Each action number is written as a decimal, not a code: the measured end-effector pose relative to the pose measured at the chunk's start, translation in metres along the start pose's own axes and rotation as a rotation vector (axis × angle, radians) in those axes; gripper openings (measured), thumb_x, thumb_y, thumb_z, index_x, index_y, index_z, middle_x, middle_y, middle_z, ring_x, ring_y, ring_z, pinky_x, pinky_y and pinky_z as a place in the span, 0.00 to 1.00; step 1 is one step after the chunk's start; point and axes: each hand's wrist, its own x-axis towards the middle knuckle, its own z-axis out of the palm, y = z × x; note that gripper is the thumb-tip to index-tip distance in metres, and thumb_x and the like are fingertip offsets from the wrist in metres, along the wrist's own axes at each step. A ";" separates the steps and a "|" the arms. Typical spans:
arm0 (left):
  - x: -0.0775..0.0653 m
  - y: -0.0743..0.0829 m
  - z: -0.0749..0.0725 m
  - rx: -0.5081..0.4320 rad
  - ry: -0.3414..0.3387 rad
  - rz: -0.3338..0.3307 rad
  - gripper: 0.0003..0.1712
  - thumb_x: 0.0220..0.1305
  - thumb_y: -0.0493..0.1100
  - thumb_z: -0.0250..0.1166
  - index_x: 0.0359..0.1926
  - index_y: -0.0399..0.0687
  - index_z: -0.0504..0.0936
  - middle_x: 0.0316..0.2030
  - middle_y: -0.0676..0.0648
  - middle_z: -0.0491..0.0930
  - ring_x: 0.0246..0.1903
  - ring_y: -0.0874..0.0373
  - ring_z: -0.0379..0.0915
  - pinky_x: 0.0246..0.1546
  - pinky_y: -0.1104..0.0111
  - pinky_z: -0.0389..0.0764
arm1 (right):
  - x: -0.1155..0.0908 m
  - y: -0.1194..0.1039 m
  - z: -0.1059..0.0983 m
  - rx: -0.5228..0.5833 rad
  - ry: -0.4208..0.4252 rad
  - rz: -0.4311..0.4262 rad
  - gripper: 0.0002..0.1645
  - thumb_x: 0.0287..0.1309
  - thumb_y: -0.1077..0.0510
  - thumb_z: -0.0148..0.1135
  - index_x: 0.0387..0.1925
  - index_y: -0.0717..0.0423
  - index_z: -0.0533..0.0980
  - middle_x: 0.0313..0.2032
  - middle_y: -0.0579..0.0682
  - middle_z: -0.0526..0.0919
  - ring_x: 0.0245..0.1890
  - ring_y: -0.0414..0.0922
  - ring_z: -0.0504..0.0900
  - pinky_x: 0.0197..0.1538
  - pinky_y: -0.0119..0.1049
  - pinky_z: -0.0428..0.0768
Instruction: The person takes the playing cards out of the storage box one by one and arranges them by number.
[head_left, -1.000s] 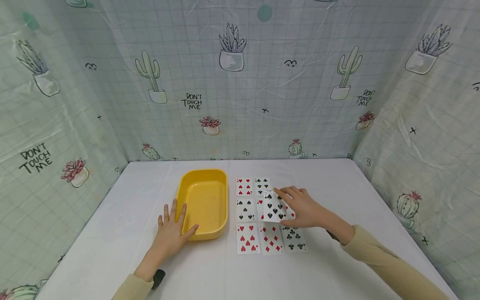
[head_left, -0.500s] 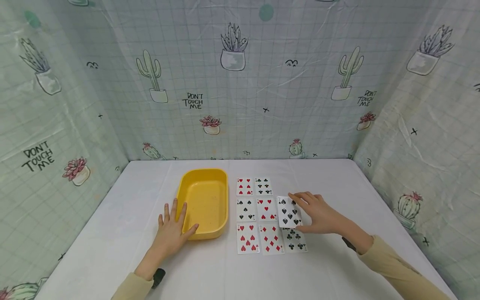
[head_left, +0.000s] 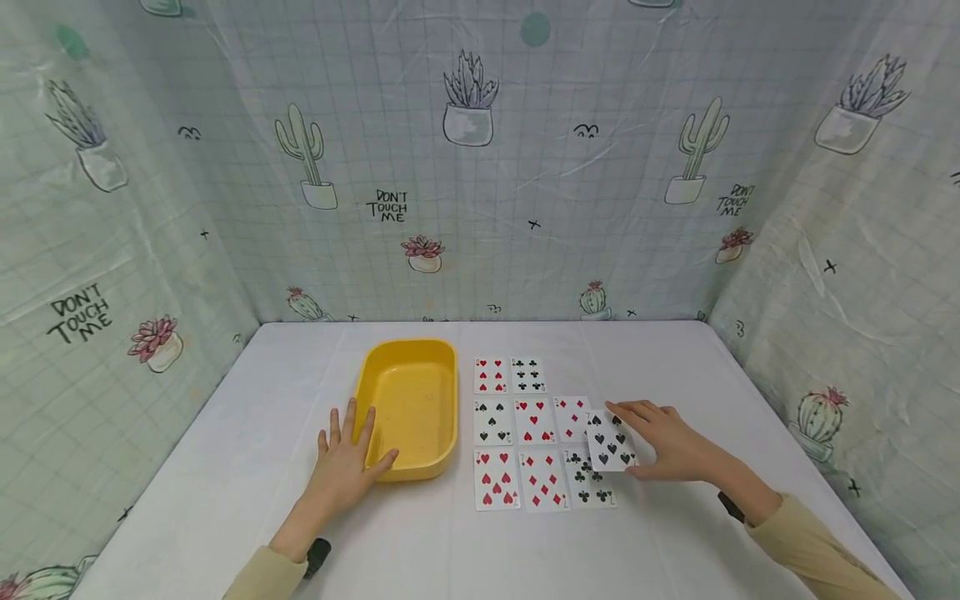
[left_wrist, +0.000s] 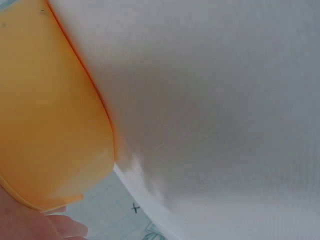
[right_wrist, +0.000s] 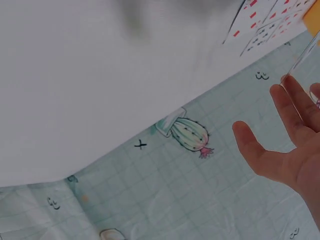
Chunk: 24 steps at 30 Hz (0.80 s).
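Note:
My right hand (head_left: 671, 446) pinches a seven of spades (head_left: 610, 442) by its edges, between thumb and fingers. The playing card is held face up and slightly tilted, overlapping the right end of the laid-out cards. In the right wrist view the card (right_wrist: 303, 56) shows nearly edge-on at the fingers. My left hand (head_left: 341, 467) lies with spread, straight fingers over the near left rim of a yellow tray (head_left: 446, 458). From the left wrist view, the tray's outer wall (left_wrist: 55, 115) fills the left side, with part of the hand (left_wrist: 30, 220) below it.
Face-up cards lie in rows right of the tray: hearts (head_left: 491, 377) and clubs (head_left: 529, 377) at the back, spades (head_left: 492, 422), hearts (head_left: 535, 422) and diamonds (head_left: 571, 417) in the middle, hearts (head_left: 497, 481), diamonds (head_left: 544, 482) and clubs (head_left: 600, 497) in front. A printed curtain (head_left: 480, 250) borders the white table (head_left: 405, 542).
My right hand has carried the seven of spades rightward and slightly nearer, uncovering the hearts card and much of the diamonds card in the middle row. My left hand stays on the tray.

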 end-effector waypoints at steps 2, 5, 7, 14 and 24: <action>0.000 0.001 0.000 0.002 0.003 0.001 0.47 0.56 0.65 0.51 0.67 0.40 0.52 0.68 0.32 0.40 0.64 0.27 0.35 0.56 0.34 0.46 | -0.004 0.003 0.001 -0.003 -0.009 0.007 0.53 0.34 0.45 0.71 0.64 0.53 0.58 0.58 0.50 0.67 0.57 0.48 0.66 0.49 0.49 0.65; 0.000 0.001 0.000 0.005 0.005 -0.003 0.46 0.56 0.64 0.52 0.67 0.40 0.52 0.68 0.32 0.40 0.64 0.27 0.35 0.56 0.34 0.46 | -0.011 0.009 0.004 -0.001 -0.027 0.025 0.54 0.34 0.45 0.71 0.64 0.53 0.58 0.58 0.51 0.67 0.56 0.48 0.67 0.49 0.49 0.65; 0.000 0.001 0.000 0.005 0.005 -0.005 0.46 0.56 0.64 0.52 0.67 0.40 0.52 0.67 0.32 0.40 0.64 0.27 0.35 0.56 0.34 0.46 | -0.014 0.012 0.007 0.012 -0.038 0.041 0.54 0.33 0.46 0.71 0.64 0.52 0.58 0.58 0.51 0.68 0.56 0.49 0.67 0.49 0.50 0.65; -0.001 0.000 0.001 -0.004 -0.004 -0.006 0.47 0.57 0.66 0.51 0.67 0.40 0.51 0.68 0.33 0.39 0.64 0.27 0.34 0.56 0.34 0.45 | -0.026 0.018 0.019 0.006 -0.078 0.094 0.54 0.31 0.46 0.73 0.63 0.48 0.59 0.57 0.50 0.69 0.55 0.49 0.69 0.50 0.50 0.65; -0.001 0.000 0.001 -0.018 -0.012 -0.010 0.47 0.57 0.66 0.51 0.67 0.41 0.51 0.68 0.33 0.38 0.64 0.28 0.32 0.56 0.34 0.44 | -0.036 0.021 0.028 0.021 -0.096 0.080 0.53 0.31 0.45 0.72 0.63 0.50 0.61 0.56 0.51 0.70 0.55 0.49 0.70 0.49 0.49 0.66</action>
